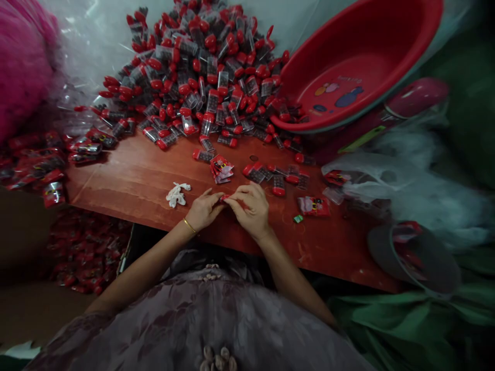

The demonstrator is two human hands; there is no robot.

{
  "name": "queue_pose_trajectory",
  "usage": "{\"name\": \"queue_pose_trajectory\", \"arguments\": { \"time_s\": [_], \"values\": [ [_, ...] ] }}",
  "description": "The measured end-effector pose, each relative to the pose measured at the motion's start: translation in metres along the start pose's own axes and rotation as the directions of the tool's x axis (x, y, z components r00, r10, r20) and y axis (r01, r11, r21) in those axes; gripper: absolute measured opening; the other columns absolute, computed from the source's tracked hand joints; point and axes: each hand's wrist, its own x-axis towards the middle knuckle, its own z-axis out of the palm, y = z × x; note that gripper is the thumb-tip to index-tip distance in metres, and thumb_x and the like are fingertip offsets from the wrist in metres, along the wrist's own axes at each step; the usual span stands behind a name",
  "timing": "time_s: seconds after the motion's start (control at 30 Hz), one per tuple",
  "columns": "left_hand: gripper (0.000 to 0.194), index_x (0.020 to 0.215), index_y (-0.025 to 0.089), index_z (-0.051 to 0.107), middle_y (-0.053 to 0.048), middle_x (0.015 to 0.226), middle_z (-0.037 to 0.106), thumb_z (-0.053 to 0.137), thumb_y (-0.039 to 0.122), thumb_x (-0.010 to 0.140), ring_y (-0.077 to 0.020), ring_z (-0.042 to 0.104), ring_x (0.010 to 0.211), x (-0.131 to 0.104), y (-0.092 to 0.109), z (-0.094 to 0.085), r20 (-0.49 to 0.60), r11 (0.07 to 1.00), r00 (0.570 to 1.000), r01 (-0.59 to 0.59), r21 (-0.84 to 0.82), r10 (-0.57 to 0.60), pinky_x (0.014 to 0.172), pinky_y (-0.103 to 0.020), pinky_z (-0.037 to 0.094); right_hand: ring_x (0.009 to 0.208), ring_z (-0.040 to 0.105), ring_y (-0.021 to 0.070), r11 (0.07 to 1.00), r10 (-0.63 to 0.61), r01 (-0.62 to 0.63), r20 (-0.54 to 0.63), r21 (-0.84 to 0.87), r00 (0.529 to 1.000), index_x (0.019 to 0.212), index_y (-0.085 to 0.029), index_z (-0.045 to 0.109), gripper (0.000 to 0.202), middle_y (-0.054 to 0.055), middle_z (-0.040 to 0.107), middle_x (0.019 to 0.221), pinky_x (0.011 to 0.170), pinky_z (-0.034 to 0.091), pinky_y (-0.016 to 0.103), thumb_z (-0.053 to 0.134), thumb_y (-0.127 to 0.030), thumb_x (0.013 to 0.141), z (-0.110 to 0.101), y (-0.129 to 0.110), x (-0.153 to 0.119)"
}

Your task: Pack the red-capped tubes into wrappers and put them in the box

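Note:
My left hand [204, 209] and my right hand [250, 210] meet low over the table near its front edge, fingertips pinched together. Between them shows a small red piece [224, 198], mostly covered by the fingers; its kind is hidden. Just beyond the hands lie red printed packets [221, 169] in a small stack. A white crumpled bundle [178, 195] rests to the left of my left hand. Right of my right hand are several clear little containers with red caps and dark contents [278, 184].
A large heap of red-capped containers [212, 98] covers the table's back, beside a tilted red basin [363, 20]. Filled packets [34, 154] lie at left, more below [88, 247]. At right are a packet [314, 206], a small green piece [298, 219], plastic bags [410, 180] and a grey bin [382, 247].

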Motion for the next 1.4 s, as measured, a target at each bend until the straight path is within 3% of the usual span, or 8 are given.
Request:
{"name": "queue_pose_trajectory", "arguments": {
  "time_s": [0.17,0.27,0.37,0.5,0.87,0.97,1.13,1.4],
  "values": [
    [0.019,0.100,0.018,0.059,-0.004,0.095,0.071,0.051,0.022,0.084,-0.0163,0.066,0.082,0.003,0.003,-0.001,0.010,1.000,1.000,0.004,0.015,-0.004,0.105,-0.045,0.035,0.079,0.054,0.0186,0.982,0.136,-0.121,-0.094,0.148,0.986,0.068,-0.021,0.058,0.019,0.004,0.057,0.078,0.076,0.046,0.036,0.053,-0.029,0.085,0.011,-0.010,0.001],
    [0.018,0.099,0.019,0.060,-0.003,0.094,0.071,0.052,0.026,0.084,-0.0160,0.066,0.079,0.004,0.004,-0.001,0.024,1.000,1.000,0.016,0.000,-0.016,0.105,-0.046,0.035,0.085,0.056,0.0184,0.950,0.191,-0.152,-0.121,0.274,0.974,0.090,-0.021,0.060,0.019,0.006,0.058,0.093,0.081,0.047,0.036,0.049,-0.036,0.087,0.003,-0.001,0.005],
    [0.018,0.097,0.017,0.061,-0.006,0.097,0.071,0.052,0.028,0.085,-0.0181,0.066,0.083,0.004,0.002,0.000,0.058,0.999,0.998,0.026,-0.026,-0.024,0.103,-0.047,0.036,0.095,0.056,0.0214,0.961,0.129,-0.141,0.067,0.239,0.989,0.114,-0.023,0.054,0.049,0.008,0.058,0.109,0.088,0.046,0.039,0.065,-0.049,0.074,-0.005,0.019,0.004],
    [0.020,0.102,0.019,0.061,-0.007,0.107,0.069,0.052,0.026,0.084,-0.0215,0.060,0.107,0.002,-0.002,0.002,0.083,0.997,0.995,0.052,-0.055,-0.047,0.106,-0.049,0.031,0.093,0.058,0.0221,0.984,0.029,-0.075,0.266,0.164,0.964,0.095,-0.024,0.065,0.031,0.006,0.067,0.097,0.083,0.047,0.039,0.065,-0.048,0.075,0.002,0.042,-0.008],
    [0.037,0.116,0.017,0.055,-0.012,0.124,0.059,0.055,0.022,0.080,-0.0285,0.041,0.128,-0.005,0.006,0.002,0.068,0.988,0.986,0.152,0.030,-0.154,0.107,-0.054,0.025,0.083,0.058,0.0198,0.995,0.092,-0.099,0.221,0.023,0.971,0.076,-0.023,0.070,0.024,0.005,0.067,0.082,0.078,0.046,0.037,0.066,-0.047,0.074,0.016,0.053,-0.024],
    [0.045,0.124,0.016,0.050,-0.012,0.127,0.057,0.055,0.030,0.081,-0.0262,0.050,0.120,-0.005,0.009,-0.005,0.054,0.987,0.990,0.134,-0.084,-0.130,0.104,-0.049,0.033,0.083,0.058,0.0206,0.996,0.084,-0.083,0.227,-0.016,0.970,0.078,-0.024,0.070,0.022,0.005,0.068,0.082,0.076,0.046,0.037,0.066,-0.045,0.075,0.016,0.051,-0.021],
    [0.028,0.103,0.018,0.064,-0.007,0.099,0.070,0.049,0.035,0.087,-0.0204,0.065,0.090,0.005,0.006,-0.015,0.067,0.986,0.991,0.126,-0.111,-0.119,0.085,-0.035,0.050,0.081,0.060,0.0209,0.994,0.083,-0.063,0.248,-0.087,0.965,0.092,-0.023,0.068,0.021,0.005,0.070,0.085,0.084,0.043,0.041,0.063,-0.039,0.080,0.011,0.048,-0.022],
    [0.023,0.103,0.021,0.063,-0.003,0.104,0.070,0.050,0.030,0.087,-0.0168,0.066,0.087,0.006,0.007,-0.014,0.044,0.999,0.998,0.039,-0.018,-0.039,0.103,-0.041,0.037,0.078,0.064,0.0181,0.992,-0.008,0.025,0.129,-0.126,0.992,0.088,-0.023,0.068,0.017,0.004,0.072,0.084,0.095,0.038,0.046,0.051,-0.025,0.087,0.000,0.042,-0.025]
  ]
}}
